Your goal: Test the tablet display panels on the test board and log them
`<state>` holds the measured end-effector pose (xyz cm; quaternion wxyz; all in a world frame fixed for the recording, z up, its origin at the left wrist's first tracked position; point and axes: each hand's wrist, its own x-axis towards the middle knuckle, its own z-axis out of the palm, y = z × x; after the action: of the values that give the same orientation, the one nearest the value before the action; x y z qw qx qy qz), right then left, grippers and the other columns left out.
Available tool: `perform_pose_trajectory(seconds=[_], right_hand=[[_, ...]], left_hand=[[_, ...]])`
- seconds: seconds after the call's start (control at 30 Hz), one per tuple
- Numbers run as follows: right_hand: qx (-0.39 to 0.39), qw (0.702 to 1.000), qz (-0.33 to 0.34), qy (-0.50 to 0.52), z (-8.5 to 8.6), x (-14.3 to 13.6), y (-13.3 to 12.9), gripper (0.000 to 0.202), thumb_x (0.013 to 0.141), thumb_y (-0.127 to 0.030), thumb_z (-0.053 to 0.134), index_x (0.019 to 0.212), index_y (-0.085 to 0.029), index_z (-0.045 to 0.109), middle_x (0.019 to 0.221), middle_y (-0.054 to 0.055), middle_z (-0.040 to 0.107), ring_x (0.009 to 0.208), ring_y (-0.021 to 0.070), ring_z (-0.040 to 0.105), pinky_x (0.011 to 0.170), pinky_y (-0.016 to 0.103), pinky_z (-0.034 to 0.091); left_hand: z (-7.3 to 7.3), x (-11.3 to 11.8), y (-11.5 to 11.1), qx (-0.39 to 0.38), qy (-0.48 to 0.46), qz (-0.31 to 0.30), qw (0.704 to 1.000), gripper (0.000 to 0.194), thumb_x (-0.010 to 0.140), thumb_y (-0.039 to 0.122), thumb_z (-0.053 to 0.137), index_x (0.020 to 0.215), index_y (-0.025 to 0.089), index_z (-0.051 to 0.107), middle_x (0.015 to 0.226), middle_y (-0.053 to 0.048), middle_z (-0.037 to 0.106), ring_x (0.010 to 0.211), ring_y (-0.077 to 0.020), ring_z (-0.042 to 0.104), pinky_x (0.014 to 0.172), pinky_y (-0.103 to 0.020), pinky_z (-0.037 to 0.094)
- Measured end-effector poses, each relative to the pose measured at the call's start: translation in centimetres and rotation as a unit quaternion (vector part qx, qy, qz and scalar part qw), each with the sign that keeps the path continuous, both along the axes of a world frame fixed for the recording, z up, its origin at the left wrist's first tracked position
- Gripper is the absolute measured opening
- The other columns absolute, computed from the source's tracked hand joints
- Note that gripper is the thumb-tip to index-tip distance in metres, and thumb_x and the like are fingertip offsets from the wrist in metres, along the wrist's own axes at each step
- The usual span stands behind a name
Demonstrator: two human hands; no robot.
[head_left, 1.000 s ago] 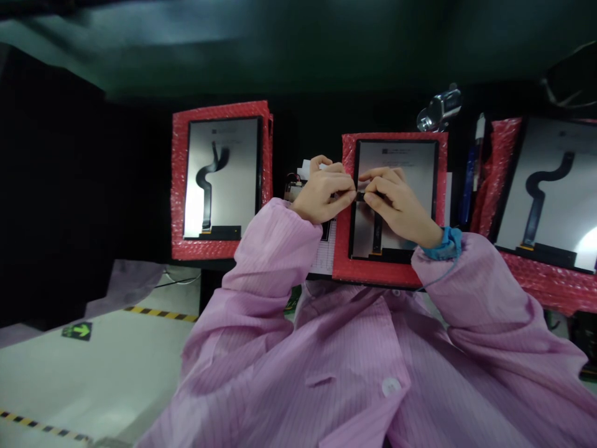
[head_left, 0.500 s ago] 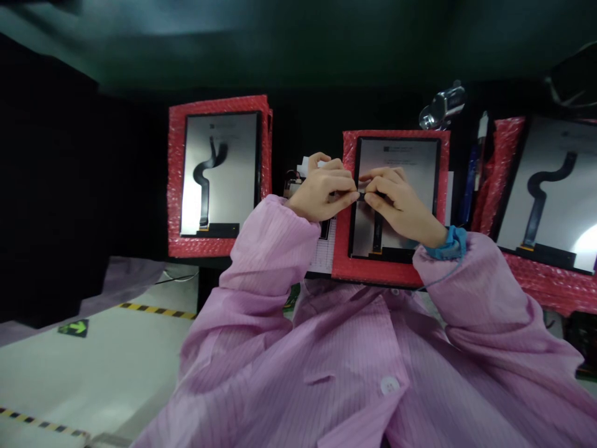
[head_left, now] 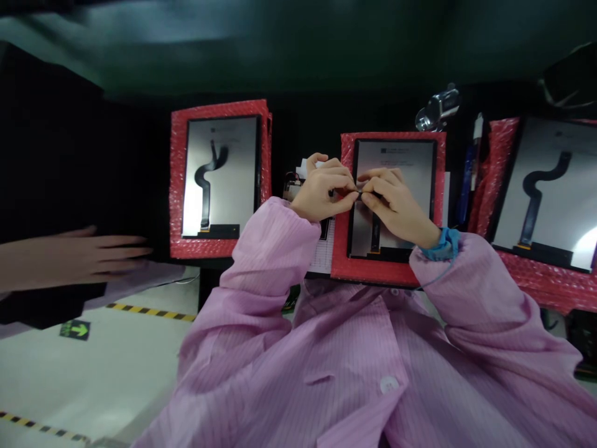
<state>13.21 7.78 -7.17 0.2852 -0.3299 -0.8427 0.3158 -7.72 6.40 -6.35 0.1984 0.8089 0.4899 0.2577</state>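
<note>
Nearest to the camera is the pink striped coat [head_left: 354, 361] of the person, with both sleeves going forward to the middle of the table [head_left: 298, 155]. On the right wrist there is a blue wrist strap [head_left: 443, 244].

A little further, the left hand [head_left: 321, 193] and the right hand [head_left: 396, 202] meet over the left edge of the middle display panel [head_left: 396, 199], which lies back side up on a red bubble-wrap sheet [head_left: 373, 270]. The grip of each hand is together: thumb and forefinger of both are pinched on the free end of the black flex cable [head_left: 375, 233], which is lifted from the panel. Its lower end is attached at the bottom edge of the same panel. Judging from this, the work on this cable is in the middle: the end is taken up and held, but it is not yet laid down or connected, and I cannot tell to what it goes. Between the hands and the left panel a small circuit board [head_left: 293, 186] is partly hidden.

Further to the sides, the left display panel [head_left: 221, 177] and the right display panel [head_left: 550, 199] lie on their own red sheets, each with its curved cable flat and untouched. At the far left, the hand of another person [head_left: 88, 255] reaches in, apart from all panels
</note>
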Motion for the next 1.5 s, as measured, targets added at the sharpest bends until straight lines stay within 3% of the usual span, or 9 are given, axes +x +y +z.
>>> perform_pose_trajectory(seconds=[0.2,0.3,0.4,0.5,0.63,0.93,1.1,1.33,1.5], right_hand=[[0.007,1.000,-0.020,0.011,0.2,-0.1,-0.2,0.023,0.103,-0.039,0.046,0.094,-0.024,0.060,0.118,0.009,0.069,0.115,0.0280,0.057,0.106,0.051,0.043],[0.001,0.997,-0.057,0.045,0.6,0.1,-0.5,0.030,0.106,-0.045,0.039,0.105,-0.025,0.061,0.115,0.009,0.069,0.113,0.0274,0.058,0.105,0.052,0.044],[-0.001,0.992,-0.111,0.062,1.0,0.5,-0.7,0.033,0.106,-0.049,0.039,0.113,-0.026,0.061,0.114,0.008,0.068,0.109,0.0271,0.059,0.102,0.052,0.047],[0.010,0.987,-0.142,0.069,1.3,1.1,-0.8,0.030,0.105,-0.048,0.045,0.114,-0.027,0.062,0.117,0.008,0.067,0.111,0.0273,0.059,0.100,0.051,0.050],[0.036,0.984,-0.160,0.070,1.8,2.0,-0.9,0.028,0.104,-0.047,0.046,0.116,-0.027,0.063,0.116,0.008,0.066,0.114,0.0291,0.059,0.097,0.052,0.053],[0.032,0.963,-0.263,0.059,3.1,4.9,-3.0,0.022,0.102,-0.038,0.048,0.109,-0.024,0.064,0.113,0.009,0.068,0.105,0.0270,0.062,0.090,0.050,0.054],[0.008,0.958,-0.286,-0.031,1.5,7.8,-7.0,0.031,0.100,-0.048,0.051,0.114,-0.024,0.063,0.104,0.011,0.066,0.094,0.0289,0.062,0.088,0.054,0.054],[-0.106,0.951,-0.286,-0.049,0.3,7.8,-11.2,0.051,0.096,-0.055,0.052,0.136,-0.023,0.052,0.137,0.015,0.060,0.128,0.0357,0.053,0.108,0.060,0.046],[-0.303,0.895,-0.320,0.074,2.2,8.0,-10.9,0.062,0.087,-0.057,0.061,0.138,-0.022,0.051,0.144,0.015,0.054,0.136,0.0342,0.050,0.119,0.061,0.038]], left_hand=[[0.9,0.1,-1.7,0.069,0.023,0.120,0.990,0.018,0.097,0.040,0.057,0.097,0.025,0.067,0.107,-0.005,0.068,0.115,-0.0274,0.058,0.116,-0.055,0.026],[1.2,-0.1,-5.5,0.137,-0.002,0.265,0.954,0.025,0.105,0.035,0.042,0.114,0.024,0.062,0.119,-0.009,0.062,0.121,-0.0266,0.055,0.111,-0.047,0.038],[0.0,0.4,-10.1,0.146,0.036,0.322,0.935,0.023,0.104,0.031,0.045,0.114,0.023,0.064,0.115,-0.011,0.061,0.114,-0.0261,0.058,0.104,-0.045,0.047],[-2.1,1.4,-13.2,0.115,0.105,0.305,0.939,0.029,0.100,0.031,0.053,0.125,0.022,0.064,0.126,-0.016,0.060,0.116,-0.0280,0.060,0.101,-0.045,0.051],[-3.8,2.1,-14.1,0.116,0.166,0.291,0.935,0.037,0.100,0.032,0.055,0.134,0.025,0.065,0.134,-0.018,0.059,0.123,-0.0317,0.061,0.105,-0.049,0.051],[-3.8,2.0,-14.0,0.090,0.182,0.284,0.937,0.040,0.100,0.033,0.054,0.138,0.025,0.068,0.136,-0.020,0.063,0.122,-0.0359,0.064,0.105,-0.056,0.049],[-2.6,2.4,-13.9,0.084,0.114,0.283,0.949,0.036,0.101,0.030,0.054,0.133,0.025,0.069,0.138,-0.016,0.065,0.128,-0.0337,0.061,0.108,-0.055,0.050],[-2.0,6.3,-13.6,0.066,0.024,0.188,0.980,0.041,0.105,0.032,0.047,0.142,0.016,0.055,0.135,-0.016,0.069,0.130,-0.0275,0.062,0.110,-0.048,0.053],[-2.3,6.5,-13.9,0.019,0.001,0.204,0.979,0.045,0.106,0.039,0.045,0.142,0.014,0.054,0.137,-0.018,0.067,0.131,-0.0284,0.061,0.110,-0.049,0.052]])
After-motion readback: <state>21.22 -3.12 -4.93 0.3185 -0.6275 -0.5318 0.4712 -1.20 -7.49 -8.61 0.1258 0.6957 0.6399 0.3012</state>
